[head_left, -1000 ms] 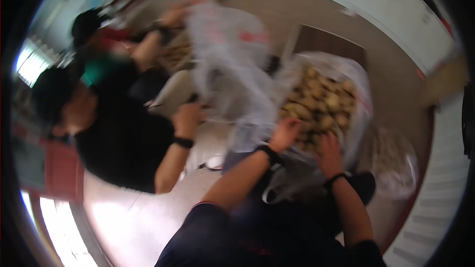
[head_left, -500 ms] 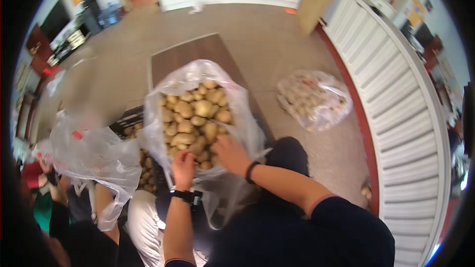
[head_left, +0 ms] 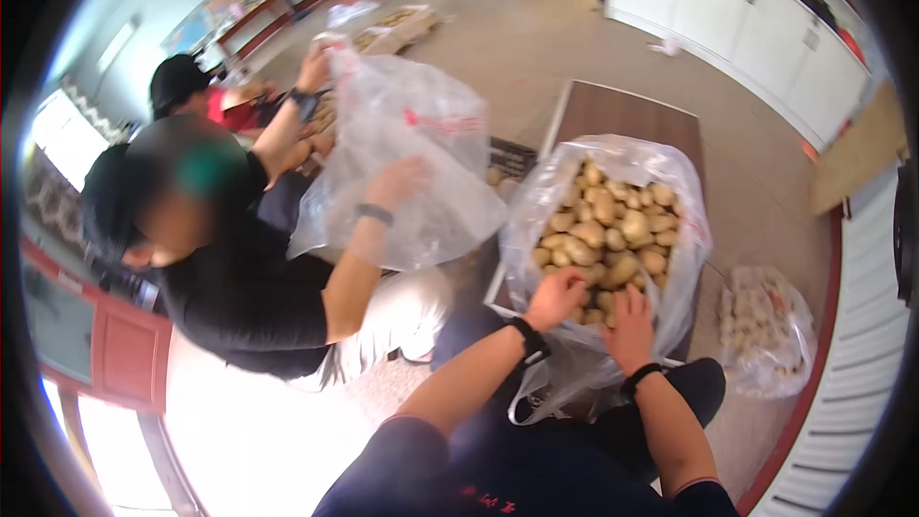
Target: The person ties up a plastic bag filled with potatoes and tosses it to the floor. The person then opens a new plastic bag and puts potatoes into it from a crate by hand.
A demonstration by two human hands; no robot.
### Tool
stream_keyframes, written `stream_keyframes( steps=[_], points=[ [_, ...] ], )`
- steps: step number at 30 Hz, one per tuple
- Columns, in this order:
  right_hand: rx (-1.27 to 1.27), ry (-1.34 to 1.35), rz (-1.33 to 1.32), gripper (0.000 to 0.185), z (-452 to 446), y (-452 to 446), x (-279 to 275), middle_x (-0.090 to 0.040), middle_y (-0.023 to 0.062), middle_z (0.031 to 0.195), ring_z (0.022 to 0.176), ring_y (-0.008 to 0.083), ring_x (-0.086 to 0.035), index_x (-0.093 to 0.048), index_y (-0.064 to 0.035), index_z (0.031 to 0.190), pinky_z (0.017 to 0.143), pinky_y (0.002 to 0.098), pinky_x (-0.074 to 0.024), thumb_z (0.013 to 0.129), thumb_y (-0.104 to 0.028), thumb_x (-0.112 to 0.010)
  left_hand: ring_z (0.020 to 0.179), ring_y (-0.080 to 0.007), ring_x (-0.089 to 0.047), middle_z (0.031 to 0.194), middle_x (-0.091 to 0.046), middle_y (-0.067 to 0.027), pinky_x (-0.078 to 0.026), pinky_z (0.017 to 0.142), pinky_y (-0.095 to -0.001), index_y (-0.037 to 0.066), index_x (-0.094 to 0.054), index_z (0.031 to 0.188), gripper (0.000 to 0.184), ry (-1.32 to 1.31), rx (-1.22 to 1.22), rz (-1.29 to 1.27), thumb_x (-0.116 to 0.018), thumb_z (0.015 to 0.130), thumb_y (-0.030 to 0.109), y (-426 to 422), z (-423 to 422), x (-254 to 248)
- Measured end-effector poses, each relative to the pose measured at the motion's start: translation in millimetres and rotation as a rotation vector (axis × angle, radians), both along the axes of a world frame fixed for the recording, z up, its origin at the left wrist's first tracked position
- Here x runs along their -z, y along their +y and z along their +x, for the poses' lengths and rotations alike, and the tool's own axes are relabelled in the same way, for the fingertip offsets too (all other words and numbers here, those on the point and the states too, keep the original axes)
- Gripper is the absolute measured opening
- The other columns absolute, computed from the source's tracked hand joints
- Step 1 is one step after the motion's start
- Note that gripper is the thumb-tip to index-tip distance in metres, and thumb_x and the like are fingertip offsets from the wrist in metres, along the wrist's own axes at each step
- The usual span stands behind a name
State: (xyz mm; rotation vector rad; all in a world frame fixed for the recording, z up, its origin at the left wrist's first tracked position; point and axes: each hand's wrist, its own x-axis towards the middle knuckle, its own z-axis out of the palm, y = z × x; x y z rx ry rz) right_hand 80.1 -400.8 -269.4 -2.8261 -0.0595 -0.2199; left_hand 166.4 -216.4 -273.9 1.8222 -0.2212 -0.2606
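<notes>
A clear plastic bag [head_left: 694, 193] full of potatoes [head_left: 613, 220] stands wide open in front of me. My left hand [head_left: 555, 299] is at the near left of the bag's mouth, its fingers curled together over the potatoes; whatever is in them is hidden. Beside it, my right hand [head_left: 629, 327] rests on the near potatoes with its fingers stretched and somewhat apart. Loose plastic from the bag hangs below my wrists.
On my left a person in black [head_left: 249, 278] holds up another clear plastic bag [head_left: 412, 124]. A dark crate [head_left: 512, 158] is partly behind that bag. A brown board [head_left: 622, 120] lies under my bag. Another filled bag [head_left: 766, 330] sits on the floor at right, near the radiator [head_left: 828, 421].
My view has swung left, bringing the co-worker and their raised bag fully into sight. Both my hands stay at the near edge of the potato bag.
</notes>
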Motion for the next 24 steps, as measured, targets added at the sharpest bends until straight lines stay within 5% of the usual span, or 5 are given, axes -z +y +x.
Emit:
stream_keyframes(
  steps=[6, 8, 10, 13, 24],
  points=[
    [0.0, 0.021, 0.006, 0.067, 0.3, 5.4, 0.0, -0.037, 0.015, 0.141, 0.128, 0.0438, -0.037, -0.051, -0.0054, 0.128, 0.106, 0.0466, -0.0384, 0.069, -0.014, -0.08, 0.082, -0.0277, -0.068, 0.088, -0.069, -0.0144, -0.052, 0.075, -0.037, 0.003, -0.064, 0.102, 0.021, 0.046, -0.055, -0.004, -0.06, 0.088, 0.018, 7.6, -3.3, -15.2],
    [0.006, -0.004, 0.027, 0.067, -0.9, 7.1, -2.8, -0.037, 0.0151, 0.141, 0.128, 0.0435, -0.036, -0.05, -0.0051, 0.128, 0.105, 0.0471, -0.0388, 0.069, -0.013, -0.079, 0.068, -0.0143, -0.062, 0.081, -0.065, -0.0077, -0.051, 0.065, -0.0311, 0.0, -0.062, 0.103, 0.021, -0.048, -0.041, -0.019, -0.059, 0.09, 0.016, 11.0, -1.9, -10.5],
    [0.005, 0.032, 0.041, 0.067, -3.5, 6.8, -5.7, -0.036, 0.0153, 0.142, 0.129, 0.0423, -0.036, -0.049, -0.0054, 0.129, 0.105, 0.0463, -0.0383, 0.069, -0.011, -0.079, 0.073, -0.017, -0.063, 0.084, -0.066, -0.0103, -0.051, 0.067, -0.0327, -0.001, -0.062, 0.102, 0.02, -0.079, -0.064, 0.001, -0.059, 0.089, 0.015, 12.8, -1.3, -10.9],
    [-0.023, 0.039, 0.061, 0.069, -2.9, 2.4, -0.2, -0.034, 0.0155, 0.144, 0.13, 0.0411, -0.036, -0.048, -0.006, 0.13, 0.106, 0.0455, -0.0378, 0.068, -0.008, -0.078, 0.083, -0.0349, -0.065, 0.085, -0.067, -0.0174, -0.05, 0.073, -0.0421, 0.001, -0.063, 0.096, 0.019, -0.19, -0.086, -0.037, -0.058, 0.086, 0.016, 16.3, 0.0, -5.7],
    [0.008, 0.027, 0.084, 0.062, 0.9, 5.5, -1.8, -0.035, 0.0156, 0.142, 0.13, 0.043, -0.034, -0.048, -0.0056, 0.126, 0.106, 0.0478, -0.038, 0.067, -0.004, -0.071, 0.085, -0.0336, -0.065, 0.088, -0.067, -0.0182, -0.05, 0.075, -0.0418, 0.001, -0.063, 0.101, 0.024, -0.106, -0.042, 0.048, -0.059, 0.086, 0.02, 12.9, -4.3, -9.9]
  ],
)
